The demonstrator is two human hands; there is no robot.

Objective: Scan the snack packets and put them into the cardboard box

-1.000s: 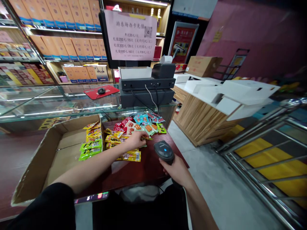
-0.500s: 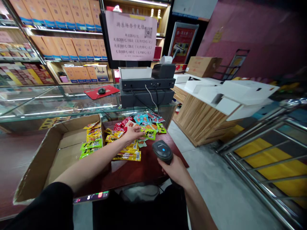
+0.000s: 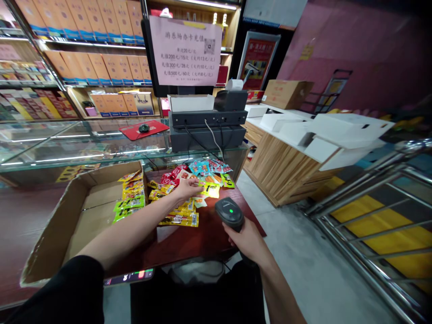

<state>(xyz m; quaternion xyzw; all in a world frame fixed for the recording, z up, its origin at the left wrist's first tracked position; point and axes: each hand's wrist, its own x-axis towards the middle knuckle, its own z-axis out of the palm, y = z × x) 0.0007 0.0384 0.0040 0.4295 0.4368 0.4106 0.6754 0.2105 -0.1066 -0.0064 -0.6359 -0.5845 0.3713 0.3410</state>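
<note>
My left hand [image 3: 185, 189] pinches the edge of a small yellow-green snack packet [image 3: 211, 190] above the pile. In my right hand [image 3: 249, 239] is a dark barcode scanner [image 3: 228, 212], its head facing the packet and a green light lit on top. Yellow snack packets [image 3: 180, 219] lie below my left hand. Beyond it are red packets [image 3: 173, 174], blue packets [image 3: 200, 168] and a green packet [image 3: 227, 181]. To the left, a cardboard box [image 3: 96, 198] holds yellow and green packets [image 3: 130, 202] along its right side.
The packets rest on a dark red tabletop [image 3: 216, 238]. Behind it stand a glass counter [image 3: 67, 150] and a monitor with a pink notice [image 3: 185, 54]. A phone [image 3: 130, 276] lies at the near edge. A wooden cabinet [image 3: 276, 166] and metal railing [image 3: 364, 202] are on the right.
The scanner's top light has turned from blue to green. The packet in my left hand looks brighter and yellower, and both hands have stayed almost in place.
</note>
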